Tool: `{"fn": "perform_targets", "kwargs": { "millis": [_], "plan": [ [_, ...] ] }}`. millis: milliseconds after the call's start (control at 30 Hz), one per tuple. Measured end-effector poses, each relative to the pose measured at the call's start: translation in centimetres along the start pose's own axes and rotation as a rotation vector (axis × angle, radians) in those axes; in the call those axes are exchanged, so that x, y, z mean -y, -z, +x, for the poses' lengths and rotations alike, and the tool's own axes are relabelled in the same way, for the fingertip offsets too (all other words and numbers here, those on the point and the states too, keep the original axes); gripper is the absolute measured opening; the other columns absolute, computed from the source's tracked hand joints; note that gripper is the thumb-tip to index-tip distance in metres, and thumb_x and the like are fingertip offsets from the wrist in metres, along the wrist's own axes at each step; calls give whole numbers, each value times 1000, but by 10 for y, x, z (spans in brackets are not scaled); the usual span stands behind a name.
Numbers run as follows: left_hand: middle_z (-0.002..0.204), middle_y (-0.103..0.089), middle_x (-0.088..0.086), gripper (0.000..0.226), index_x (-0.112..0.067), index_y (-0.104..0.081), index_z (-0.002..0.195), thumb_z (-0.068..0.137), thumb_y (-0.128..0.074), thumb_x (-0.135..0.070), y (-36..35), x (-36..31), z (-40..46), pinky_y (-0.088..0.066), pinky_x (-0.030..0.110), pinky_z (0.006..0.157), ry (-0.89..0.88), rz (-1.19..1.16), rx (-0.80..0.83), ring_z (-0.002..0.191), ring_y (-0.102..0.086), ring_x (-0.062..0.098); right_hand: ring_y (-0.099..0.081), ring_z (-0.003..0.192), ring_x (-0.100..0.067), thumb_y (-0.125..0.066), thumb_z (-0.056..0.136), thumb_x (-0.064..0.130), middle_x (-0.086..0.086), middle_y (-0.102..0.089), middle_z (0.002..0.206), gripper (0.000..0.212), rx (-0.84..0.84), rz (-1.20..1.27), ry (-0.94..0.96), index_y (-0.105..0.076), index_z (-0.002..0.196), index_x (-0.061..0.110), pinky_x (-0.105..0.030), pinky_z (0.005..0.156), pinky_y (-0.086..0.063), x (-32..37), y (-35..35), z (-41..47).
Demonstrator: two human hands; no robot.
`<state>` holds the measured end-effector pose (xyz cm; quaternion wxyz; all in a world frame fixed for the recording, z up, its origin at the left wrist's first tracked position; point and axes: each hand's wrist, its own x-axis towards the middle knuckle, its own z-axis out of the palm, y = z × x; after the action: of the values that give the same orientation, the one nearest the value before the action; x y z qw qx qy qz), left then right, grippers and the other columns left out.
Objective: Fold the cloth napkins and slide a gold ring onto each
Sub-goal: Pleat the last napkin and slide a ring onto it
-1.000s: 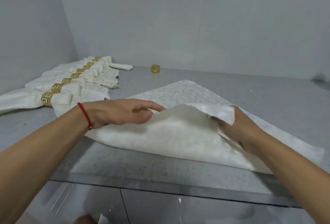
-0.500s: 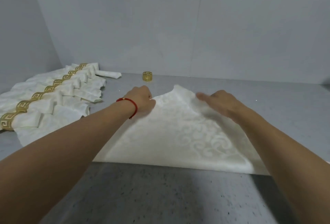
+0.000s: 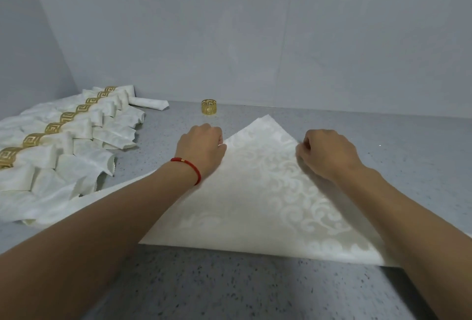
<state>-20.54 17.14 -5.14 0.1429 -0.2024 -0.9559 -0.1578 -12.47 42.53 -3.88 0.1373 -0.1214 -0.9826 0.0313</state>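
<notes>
A white patterned cloth napkin (image 3: 255,199) lies on the grey counter, folded into a triangle with its tip pointing at the back wall. My left hand (image 3: 201,147), with a red string on the wrist, grips the napkin's upper left edge with curled fingers. At the upper right edge, my right hand (image 3: 328,153) holds the cloth the same way. One loose gold ring (image 3: 209,107) stands upright on the counter just beyond the napkin's tip.
Several folded napkins with gold rings (image 3: 66,130) lie in an overlapping row along the left side. A small rolled napkin without a ring (image 3: 150,103) lies at the row's far end. Grey walls close the counter (image 3: 229,289) at the back and left.
The napkin's near half was lifted and folded over to the far tip, making the triangle. Both hands then moved apart to the slanted edges, and the right hand's fingers curled.
</notes>
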Motion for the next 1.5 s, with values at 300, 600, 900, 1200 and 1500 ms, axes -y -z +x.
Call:
{"fn": "perform_targets", "kwargs": {
  "millis": [300, 600, 900, 1200, 1500],
  "plan": [
    [88, -54, -3, 17, -21, -54, 82, 95, -52, -31, 26, -24, -79, -52, 37, 75, -31, -5, 115, 82, -55, 20, -58, 75, -18, -61, 91, 35, 6, -56, 83, 25, 219, -52, 86, -53, 71, 22, -31, 58, -41, -18, 40, -66],
    [90, -59, -3, 13, -24, -54, 82, 92, -52, -32, 35, -44, -67, -50, 36, 74, 44, 68, 159, 81, -58, 22, -63, 76, -26, -62, 86, 31, -3, -64, 84, 17, 233, -33, 15, -59, 72, 22, -31, 61, -44, -13, 54, -66],
    [83, -59, -7, 14, -24, -59, 79, 89, -59, -33, 26, -44, -61, -45, 30, 69, 51, 40, 89, 79, -59, 21, -64, 78, -26, -62, 86, 29, -4, -63, 89, 15, 229, -102, -43, -65, 88, 15, -34, 70, -52, -16, 50, -66],
    [123, -58, 1, 32, -21, -56, 123, 96, -45, -34, 9, -66, -57, -47, 43, 90, -266, 28, -50, 113, -51, 24, -59, 87, -30, -52, 94, 26, -4, -61, 100, 13, 40, -168, 52, -59, 100, 16, -34, 71, -42, 6, 45, -57],
    [129, -55, -10, 36, -23, -52, 132, 99, -40, -29, -32, -78, -60, -32, 37, 103, -413, -114, 83, 121, -47, 14, -60, 89, -30, -59, 98, 34, -6, -59, 95, 23, 96, 273, 28, -64, 87, 14, -41, 78, -53, 20, -6, -13]
  ]
}}
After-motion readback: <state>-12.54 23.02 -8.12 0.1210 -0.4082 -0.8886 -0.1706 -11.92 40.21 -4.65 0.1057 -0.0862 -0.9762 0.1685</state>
